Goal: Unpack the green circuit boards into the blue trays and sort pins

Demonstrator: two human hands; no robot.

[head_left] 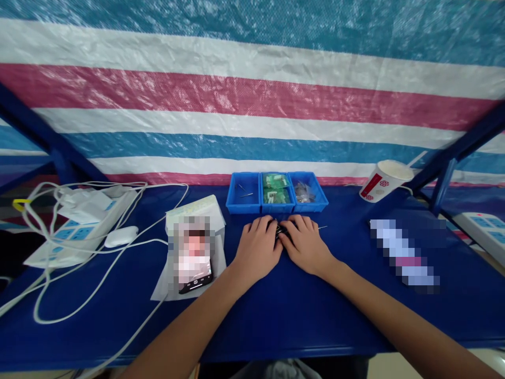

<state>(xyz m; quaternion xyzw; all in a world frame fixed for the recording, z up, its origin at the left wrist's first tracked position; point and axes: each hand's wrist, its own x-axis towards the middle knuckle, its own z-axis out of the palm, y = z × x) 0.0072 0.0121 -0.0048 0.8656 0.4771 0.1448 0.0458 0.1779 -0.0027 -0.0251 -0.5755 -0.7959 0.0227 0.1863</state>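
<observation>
Both hands meet over the blue table, just in front of three blue bins. My left hand has its fingers bent round a small dark object, and my right hand closes on it from the other side. Most of that object is hidden by the fingers. A thin metal piece sticks out beyond my right fingers. The left bin holds a few thin metal pieces, the middle bin green boards, and the right bin small parts in clear bags.
A lit phone lies on papers at the left, beside a white mouse-like object, a power strip and tangled white cables. At the right are a paper cup, a blurred-out item and another power strip.
</observation>
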